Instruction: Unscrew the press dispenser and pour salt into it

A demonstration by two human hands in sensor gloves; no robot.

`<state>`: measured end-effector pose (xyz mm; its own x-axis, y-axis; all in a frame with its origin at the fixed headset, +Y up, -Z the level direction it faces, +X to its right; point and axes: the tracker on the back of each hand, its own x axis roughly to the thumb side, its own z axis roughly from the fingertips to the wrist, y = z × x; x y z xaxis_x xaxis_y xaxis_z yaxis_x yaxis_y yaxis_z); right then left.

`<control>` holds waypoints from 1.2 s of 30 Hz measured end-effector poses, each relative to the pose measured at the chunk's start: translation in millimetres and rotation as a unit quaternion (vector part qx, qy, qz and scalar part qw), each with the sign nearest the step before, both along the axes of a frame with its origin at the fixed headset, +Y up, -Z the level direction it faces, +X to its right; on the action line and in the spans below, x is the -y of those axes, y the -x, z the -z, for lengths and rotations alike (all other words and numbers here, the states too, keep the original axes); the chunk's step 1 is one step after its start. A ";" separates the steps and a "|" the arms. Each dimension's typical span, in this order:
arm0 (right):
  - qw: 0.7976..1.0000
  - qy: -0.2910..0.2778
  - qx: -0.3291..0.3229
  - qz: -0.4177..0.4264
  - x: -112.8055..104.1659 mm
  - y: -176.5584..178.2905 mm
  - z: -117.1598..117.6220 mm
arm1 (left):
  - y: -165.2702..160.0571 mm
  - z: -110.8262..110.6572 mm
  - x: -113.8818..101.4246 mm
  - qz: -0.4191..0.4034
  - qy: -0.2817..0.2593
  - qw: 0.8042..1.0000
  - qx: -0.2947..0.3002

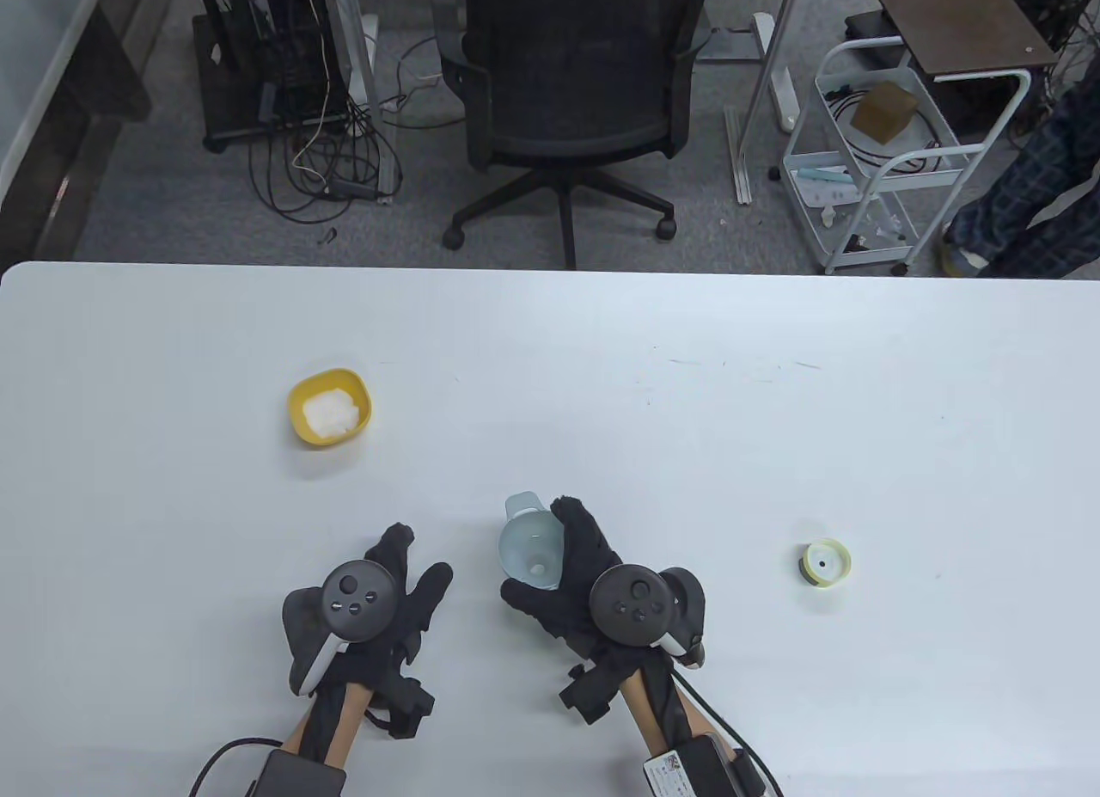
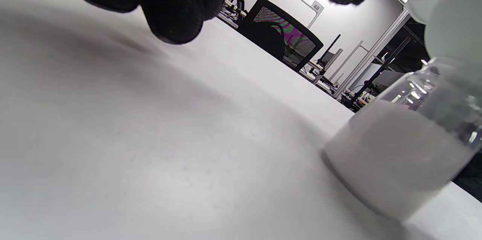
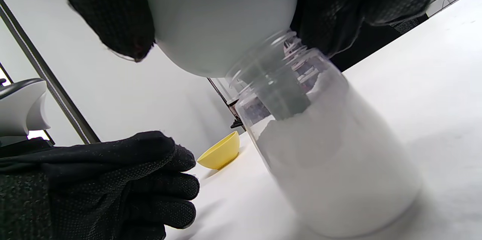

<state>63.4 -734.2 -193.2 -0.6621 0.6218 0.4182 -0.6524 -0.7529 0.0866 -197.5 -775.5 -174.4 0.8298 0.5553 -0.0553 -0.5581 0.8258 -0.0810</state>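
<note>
Much of the clear dispenser jar (image 3: 331,157) is hidden in the table view beneath the pale blue funnel (image 1: 533,549) and the right hand (image 1: 584,586); only the wrist views show its body, standing on the table and more than half filled with white salt (image 3: 339,180). The funnel's spout sits in the jar's open neck. The right hand's fingers wrap the funnel's bowl, gripping it. The left hand (image 1: 365,612) lies beside the jar, apart from it, fingers loosely spread and holding nothing, though whether they touch the surface cannot be told. The yellow-green pump cap (image 1: 827,563) lies well off to the right. A yellow bowl (image 1: 330,406) with white salt in it stands farther back on the left. The white table (image 1: 687,419) fronts a black office chair (image 1: 571,83) and a white cart (image 1: 885,152) on grey carpet.
</note>
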 end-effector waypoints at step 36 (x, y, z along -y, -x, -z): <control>1.000 -0.019 0.009 -0.022 -3.7 3.6 -5.4 | -3.9 -1.3 -1.2 0.010 -0.010 1.000 0.010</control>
